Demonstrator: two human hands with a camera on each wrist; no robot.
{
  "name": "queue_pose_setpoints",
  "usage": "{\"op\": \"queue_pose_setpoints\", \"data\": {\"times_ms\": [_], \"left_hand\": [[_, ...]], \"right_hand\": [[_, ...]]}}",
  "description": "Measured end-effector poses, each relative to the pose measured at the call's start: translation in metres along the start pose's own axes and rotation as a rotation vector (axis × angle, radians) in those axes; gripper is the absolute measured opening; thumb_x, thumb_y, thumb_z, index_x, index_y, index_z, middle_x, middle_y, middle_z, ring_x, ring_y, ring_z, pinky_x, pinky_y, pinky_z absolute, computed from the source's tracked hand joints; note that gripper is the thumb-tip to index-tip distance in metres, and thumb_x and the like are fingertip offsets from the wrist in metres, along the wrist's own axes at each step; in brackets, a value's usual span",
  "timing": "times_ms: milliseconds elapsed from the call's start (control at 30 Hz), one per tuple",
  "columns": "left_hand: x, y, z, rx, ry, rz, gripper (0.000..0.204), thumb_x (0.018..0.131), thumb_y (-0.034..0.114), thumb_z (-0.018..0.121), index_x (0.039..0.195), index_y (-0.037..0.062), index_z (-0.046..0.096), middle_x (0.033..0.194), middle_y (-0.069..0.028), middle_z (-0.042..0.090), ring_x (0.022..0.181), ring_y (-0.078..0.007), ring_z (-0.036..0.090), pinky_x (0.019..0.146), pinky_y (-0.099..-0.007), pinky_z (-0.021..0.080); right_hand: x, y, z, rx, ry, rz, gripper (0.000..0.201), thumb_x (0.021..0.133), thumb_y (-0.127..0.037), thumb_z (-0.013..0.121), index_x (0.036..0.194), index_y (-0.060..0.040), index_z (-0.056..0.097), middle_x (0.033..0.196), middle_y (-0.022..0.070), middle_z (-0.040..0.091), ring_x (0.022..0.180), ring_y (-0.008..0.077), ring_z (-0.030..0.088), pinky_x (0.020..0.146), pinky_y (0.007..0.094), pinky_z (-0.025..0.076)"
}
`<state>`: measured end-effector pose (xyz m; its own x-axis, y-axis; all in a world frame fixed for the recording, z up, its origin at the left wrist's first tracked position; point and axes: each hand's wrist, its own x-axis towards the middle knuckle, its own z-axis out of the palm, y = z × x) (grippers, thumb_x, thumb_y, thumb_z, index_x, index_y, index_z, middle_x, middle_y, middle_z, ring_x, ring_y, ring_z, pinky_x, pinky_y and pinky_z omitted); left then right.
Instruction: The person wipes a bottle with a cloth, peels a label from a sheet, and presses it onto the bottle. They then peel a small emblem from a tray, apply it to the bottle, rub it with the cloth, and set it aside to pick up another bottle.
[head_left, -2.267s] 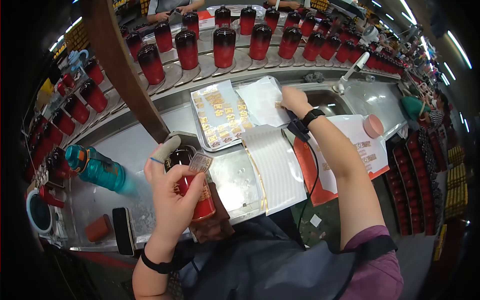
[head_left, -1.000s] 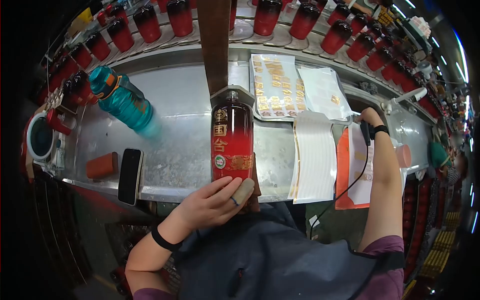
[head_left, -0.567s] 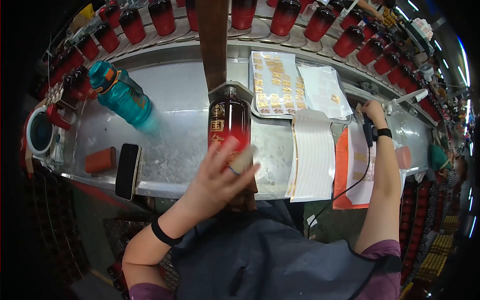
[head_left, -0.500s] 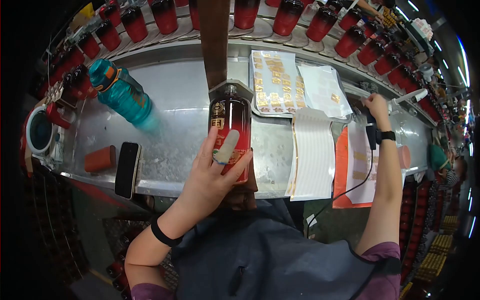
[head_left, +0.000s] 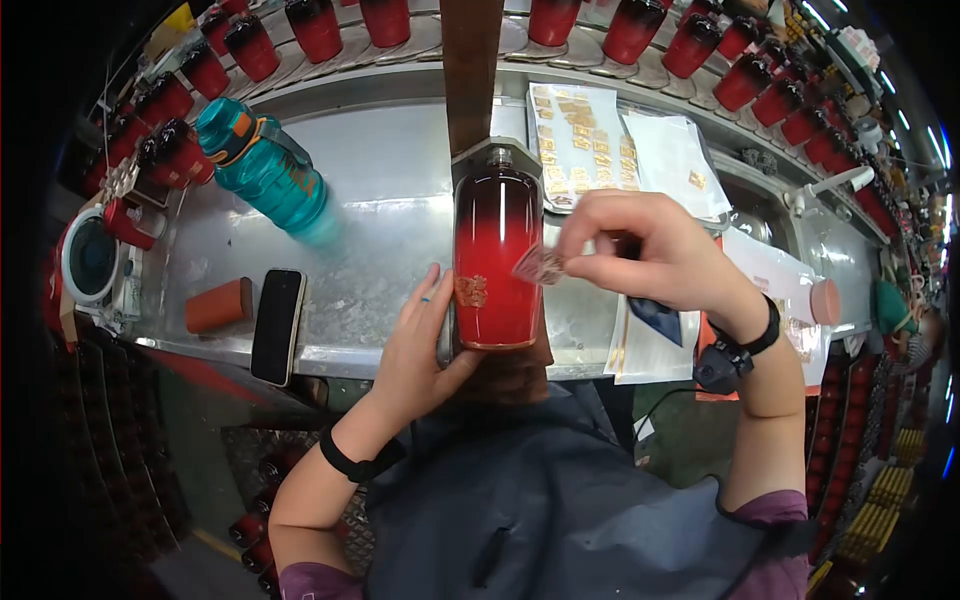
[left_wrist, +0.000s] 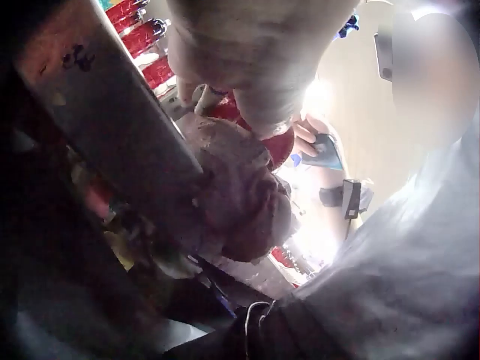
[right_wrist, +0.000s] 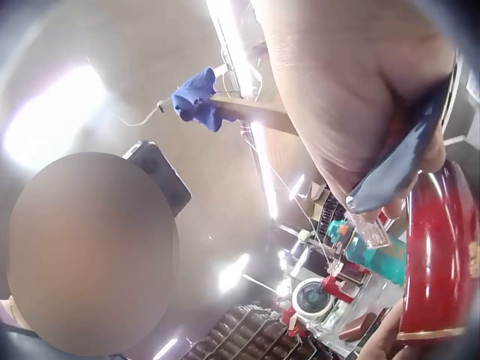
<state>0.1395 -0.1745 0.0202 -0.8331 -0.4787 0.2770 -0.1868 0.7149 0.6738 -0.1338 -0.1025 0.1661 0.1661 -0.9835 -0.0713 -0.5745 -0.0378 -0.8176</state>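
A black-to-red bottle lies on a brown cloth, neck away from the body, a small gold emblem low on its left. The left hand rests along its lower left side, fingers mostly straight, thumb near the base. Over the bottle's right edge, the right hand pinches a small clear patterned piece between thumb and finger; whether it touches the glass, I cannot tell. Dark blue material hangs under that hand, and the right wrist view shows this blue material against the palm.
Left of the bottle are a teal flask, a phone and a reddish-brown block. Gold pieces lie on sheets in a tray behind right. A brown post rises behind the bottle; red bottles line the back.
The right hand has come from beside the sink to the bottle, pinching the clear piece. The left hand has shifted from the bottle's front to its side. The bottle is turned; its large gold characters are out of sight.
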Motion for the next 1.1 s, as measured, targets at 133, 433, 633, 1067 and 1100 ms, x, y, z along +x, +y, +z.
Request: {"op": "queue_pose_setpoints", "data": {"times_ms": [133,433,633,1067,1100], "left_hand": [[0.02,0.008,-0.019,-0.181,0.003,-0.041,0.093,0.087,0.032,0.074,0.154,-0.003,0.02,0.154,-0.0278,0.031,0.142,-0.0412,0.036,0.112,-0.047,0.037],[0.087,0.021,0.008,-0.445,0.206,-0.296,0.092,0.088,0.027,0.071,0.15,-0.0118,0.015,0.137,-0.0318,0.043,0.126,-0.0385,0.05,0.105,-0.0422,0.041],[0.085,0.005,0.02,-0.668,0.249,-0.342,0.085,0.091,0.023,0.067,0.153,-0.0069,0.017,0.141,-0.0264,0.045,0.127,-0.0322,0.052,0.106,-0.0396,0.042],[0.098,0.002,0.015,-1.036,0.185,-0.482,0.068,0.1,0.022,0.057,0.152,-0.0029,0.021,0.143,-0.0201,0.046,0.128,-0.0224,0.05,0.105,-0.0338,0.042],[0.098,0.002,0.014,-1.127,0.195,-0.495,0.068,0.1,0.021,0.057,0.153,-0.0029,0.02,0.143,-0.0195,0.046,0.128,-0.022,0.049,0.106,-0.0337,0.042]], "right_hand": [[0.026,0.018,0.013,0.134,0.002,0.168,0.008,0.088,-0.01,0.07,0.091,-0.0026,0.068,0.079,-0.0014,0.063,0.069,0.004,0.051,0.062,0.0225,0.041],[0.033,0.04,0.02,-0.04,0.128,0.253,0.013,0.089,-0.013,0.072,0.088,-0.0018,0.065,0.076,-0.0024,0.062,0.069,0.0048,0.052,0.062,0.0231,0.043],[0.023,0.064,0.043,0.27,0.346,0.338,0.034,0.087,-0.024,0.077,0.108,-0.0002,0.064,0.09,0.002,0.064,0.072,0.0067,0.057,0.063,0.0224,0.046],[0.024,0.07,0.088,0.726,0.454,0.322,0.081,0.085,-0.026,0.08,0.147,0.0027,0.036,0.118,0.0119,0.057,0.072,0.0028,0.05,0.068,0.0185,0.046],[0.024,0.07,0.09,0.735,0.481,0.319,0.081,0.085,-0.025,0.08,0.147,0.0021,0.036,0.119,0.0115,0.057,0.07,0.002,0.048,0.067,0.018,0.045]]}}
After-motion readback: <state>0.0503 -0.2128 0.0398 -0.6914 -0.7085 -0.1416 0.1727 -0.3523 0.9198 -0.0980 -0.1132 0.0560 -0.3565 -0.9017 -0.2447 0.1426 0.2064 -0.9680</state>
